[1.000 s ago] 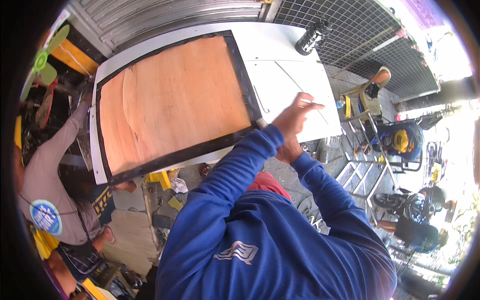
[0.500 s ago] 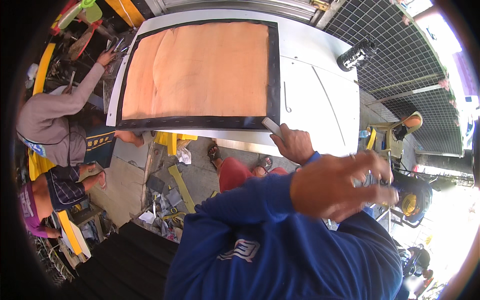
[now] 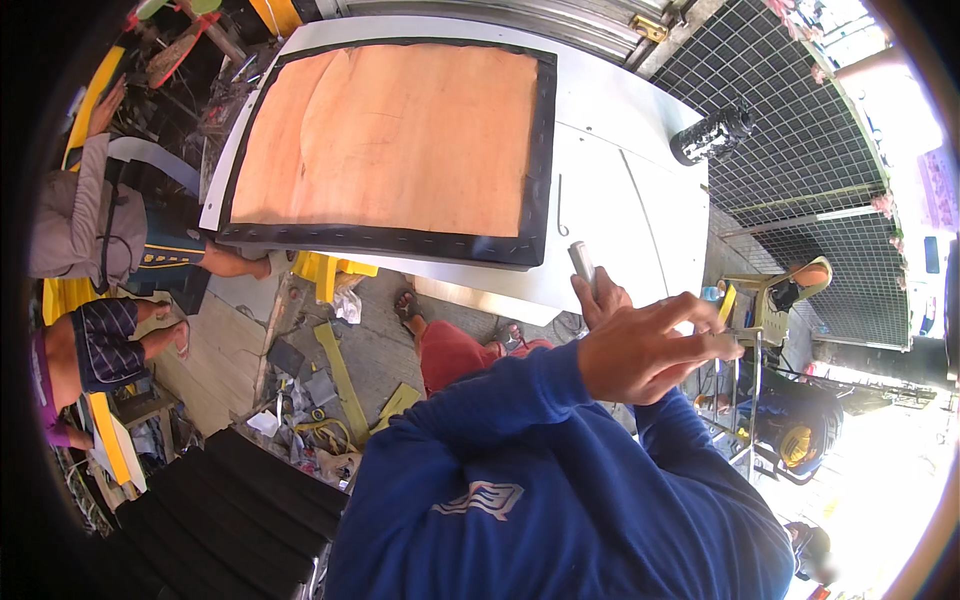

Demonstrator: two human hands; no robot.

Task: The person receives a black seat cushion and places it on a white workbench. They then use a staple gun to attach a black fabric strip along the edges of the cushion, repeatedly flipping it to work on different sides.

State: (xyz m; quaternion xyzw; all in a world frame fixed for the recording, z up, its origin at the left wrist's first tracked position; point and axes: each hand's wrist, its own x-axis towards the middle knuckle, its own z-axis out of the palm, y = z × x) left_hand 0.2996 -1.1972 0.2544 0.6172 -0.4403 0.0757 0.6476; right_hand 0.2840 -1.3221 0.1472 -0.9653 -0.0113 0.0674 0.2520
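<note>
An orange-brown plywood panel (image 3: 390, 140) lies on the white table, its border covered by folded black material (image 3: 400, 246) with a row of small light marks along the near side. My right hand (image 3: 604, 300) is closed round a short grey bar-shaped tool (image 3: 581, 262), whose kind I cannot make out. The tool points up and is apart from the panel, right of its near right corner. My left hand (image 3: 655, 350) crosses in front of the right wrist, fingers apart and bent, with nothing visible in it.
On the white table (image 3: 620, 110) lie a hooked metal rod (image 3: 562, 205), a long thin strip (image 3: 642, 205) and a black cylinder (image 3: 712, 135). Two people (image 3: 95, 225) are at the left. Scraps (image 3: 310, 400) litter the floor. A metal grid (image 3: 790, 130) stands right.
My right hand has drawn the tool away from the panel's corner, tilting it more upright. My left hand has moved left and up. The person at left has pulled an arm back from the table.
</note>
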